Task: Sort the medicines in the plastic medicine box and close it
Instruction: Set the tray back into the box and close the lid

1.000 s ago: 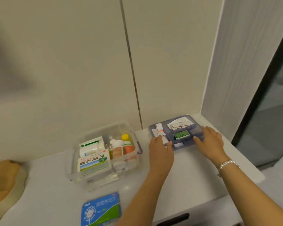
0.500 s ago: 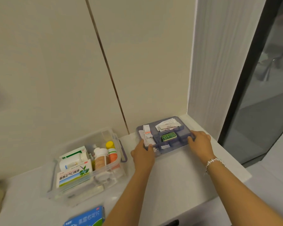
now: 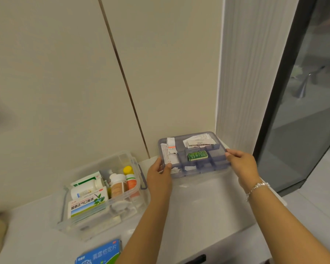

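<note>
Both hands, left hand (image 3: pixel 159 175) and right hand (image 3: pixel 242 164), grip clenched on tray (image 3: pixel 208 164), now lifted off counter (image 3: pixel 198 216)

We noted bare counter (image 3: pixel 208 210) between the clear medicine box (image 3: pixel 103 189) and the right edge, open to the front edge. The divided tray (image 3: pixel 193 155) filled the back right corner, close against the wall (image 3: pixel 170 73) and the ribbed panel (image 3: pixel 240 73). A blue packet (image 3: pixel 101 253) lay at the front edge before the box.
</note>
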`<act>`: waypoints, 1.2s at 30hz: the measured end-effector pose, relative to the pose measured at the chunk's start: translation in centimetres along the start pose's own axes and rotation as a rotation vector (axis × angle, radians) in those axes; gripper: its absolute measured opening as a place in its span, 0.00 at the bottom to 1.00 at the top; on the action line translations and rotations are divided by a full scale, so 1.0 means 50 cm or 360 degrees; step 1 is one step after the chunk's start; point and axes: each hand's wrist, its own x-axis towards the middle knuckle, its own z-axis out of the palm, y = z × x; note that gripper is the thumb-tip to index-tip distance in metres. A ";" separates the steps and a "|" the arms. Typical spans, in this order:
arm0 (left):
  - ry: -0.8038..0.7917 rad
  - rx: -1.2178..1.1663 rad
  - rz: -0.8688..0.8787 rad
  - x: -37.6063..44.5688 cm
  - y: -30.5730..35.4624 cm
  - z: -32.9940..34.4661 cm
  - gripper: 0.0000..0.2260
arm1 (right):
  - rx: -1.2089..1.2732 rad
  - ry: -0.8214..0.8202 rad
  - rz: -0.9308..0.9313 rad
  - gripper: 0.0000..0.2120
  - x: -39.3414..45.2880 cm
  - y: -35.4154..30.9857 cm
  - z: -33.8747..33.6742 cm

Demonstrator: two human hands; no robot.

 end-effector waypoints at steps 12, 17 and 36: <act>0.0334 -0.0106 0.0157 -0.069 0.094 -0.252 0.16 | 0.0293 -0.0377 -0.0191 0.07 -0.193 -0.128 0.063; 0.0447 -0.0087 0.0136 -0.084 0.086 -0.373 0.14 | 0.0241 -0.0497 -0.0250 0.07 -0.259 -0.157 0.150; 0.0557 0.0290 0.0063 -0.042 -0.014 -0.487 0.15 | -0.0015 -0.0664 -0.0297 0.09 -0.309 -0.130 0.310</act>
